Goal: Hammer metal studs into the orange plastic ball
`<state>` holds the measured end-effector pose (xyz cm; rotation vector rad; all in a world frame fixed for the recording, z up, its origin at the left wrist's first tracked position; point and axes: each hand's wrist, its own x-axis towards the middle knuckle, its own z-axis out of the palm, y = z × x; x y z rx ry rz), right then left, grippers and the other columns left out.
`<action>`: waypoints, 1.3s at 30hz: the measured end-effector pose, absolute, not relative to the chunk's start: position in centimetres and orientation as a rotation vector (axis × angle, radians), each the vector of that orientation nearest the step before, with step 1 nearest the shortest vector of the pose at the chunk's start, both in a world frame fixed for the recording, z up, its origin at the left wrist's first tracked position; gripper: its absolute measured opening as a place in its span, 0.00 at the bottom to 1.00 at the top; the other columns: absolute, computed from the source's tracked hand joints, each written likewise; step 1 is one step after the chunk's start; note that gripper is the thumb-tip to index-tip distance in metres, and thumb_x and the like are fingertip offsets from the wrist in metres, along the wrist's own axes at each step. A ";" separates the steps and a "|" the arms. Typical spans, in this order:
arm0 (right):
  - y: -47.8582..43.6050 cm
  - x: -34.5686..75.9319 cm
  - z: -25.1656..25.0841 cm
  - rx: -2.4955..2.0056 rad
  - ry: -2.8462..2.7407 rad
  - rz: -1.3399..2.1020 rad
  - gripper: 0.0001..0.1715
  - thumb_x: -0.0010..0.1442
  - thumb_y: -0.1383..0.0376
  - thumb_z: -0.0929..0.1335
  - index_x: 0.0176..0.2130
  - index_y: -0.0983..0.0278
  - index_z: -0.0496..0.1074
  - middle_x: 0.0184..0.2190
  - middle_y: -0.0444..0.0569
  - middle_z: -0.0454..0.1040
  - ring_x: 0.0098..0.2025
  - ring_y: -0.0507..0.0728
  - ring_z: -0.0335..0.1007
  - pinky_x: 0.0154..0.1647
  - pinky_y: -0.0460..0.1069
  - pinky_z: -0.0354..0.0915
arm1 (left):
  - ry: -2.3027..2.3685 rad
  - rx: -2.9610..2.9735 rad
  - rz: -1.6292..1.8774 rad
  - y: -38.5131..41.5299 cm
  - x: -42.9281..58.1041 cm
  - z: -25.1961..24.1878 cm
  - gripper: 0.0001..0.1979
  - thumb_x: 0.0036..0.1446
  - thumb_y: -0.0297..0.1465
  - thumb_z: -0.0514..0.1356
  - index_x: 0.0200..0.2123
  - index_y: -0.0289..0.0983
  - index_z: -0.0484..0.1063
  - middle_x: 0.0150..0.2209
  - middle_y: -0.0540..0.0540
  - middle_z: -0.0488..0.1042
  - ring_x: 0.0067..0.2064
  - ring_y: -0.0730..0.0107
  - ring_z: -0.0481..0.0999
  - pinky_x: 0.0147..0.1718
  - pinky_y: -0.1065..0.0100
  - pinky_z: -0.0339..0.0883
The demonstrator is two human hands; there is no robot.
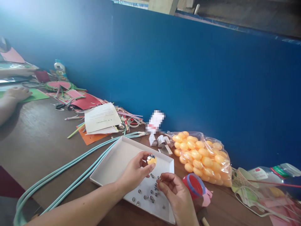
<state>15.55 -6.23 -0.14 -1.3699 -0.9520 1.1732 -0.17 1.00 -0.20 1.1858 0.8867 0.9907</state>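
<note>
My left hand point(134, 171) grips a small shiny ball point(151, 159), orange-yellow below with a silvery, reflective patch on top, held above a shallow white tray point(110, 163). Over the tray's right side, my right hand point(175, 193) has its thumb and fingertips drawn together; whatever is between them is too small to make out. Several small round metal beads point(152, 198) lie scattered in the tray, some close to the right fingertips. Right of that hand stands a red cup-like object point(193, 185) with a purple rim and a pink piece on its side.
A clear bag of orange plastic balls point(202, 153) lies behind the tray. Small clear boxes point(161, 141), papers point(102, 117), sticks and light-blue cords point(77, 163) surround it. A bottle point(275, 172) lies at right. Another person's hand point(17, 93) rests at far left. A blue partition point(188, 72) rises behind.
</note>
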 end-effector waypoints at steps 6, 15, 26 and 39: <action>-6.2 14.9 -0.7 -1.378 -0.853 1.067 0.19 0.46 0.54 0.75 0.33 0.64 0.74 0.30 0.49 0.77 0.34 0.59 0.76 0.36 0.51 0.73 | 0.895 1.190 0.938 0.8 -0.1 0.2 0.20 0.51 0.37 0.62 0.46 0.36 0.66 0.36 0.46 0.70 0.33 0.72 0.68 0.28 0.69 0.71; -6.1 15.0 -0.6 -1.506 -0.856 0.953 0.22 0.47 0.49 0.72 0.33 0.64 0.74 0.28 0.51 0.77 0.30 0.61 0.77 0.31 0.50 0.72 | 0.930 1.253 0.908 0.6 0.0 -0.3 0.20 0.52 0.36 0.61 0.48 0.36 0.65 0.35 0.47 0.70 0.32 0.73 0.68 0.30 0.69 0.69; -6.3 15.0 -1.0 -1.481 -0.973 0.872 0.17 0.51 0.51 0.71 0.30 0.63 0.73 0.20 0.45 0.73 0.22 0.55 0.70 0.26 0.47 0.67 | 0.980 1.322 0.874 0.4 0.0 -0.2 0.20 0.49 0.32 0.62 0.47 0.37 0.66 0.37 0.46 0.71 0.35 0.70 0.71 0.31 0.68 0.68; -6.3 14.7 -0.7 -1.459 -0.945 0.911 0.16 0.51 0.53 0.71 0.32 0.63 0.72 0.19 0.44 0.72 0.21 0.54 0.68 0.25 0.46 0.65 | 0.953 1.284 0.897 0.5 0.2 -0.8 0.25 0.46 0.29 0.64 0.51 0.39 0.68 0.42 0.45 0.70 0.36 0.70 0.71 0.34 0.67 0.68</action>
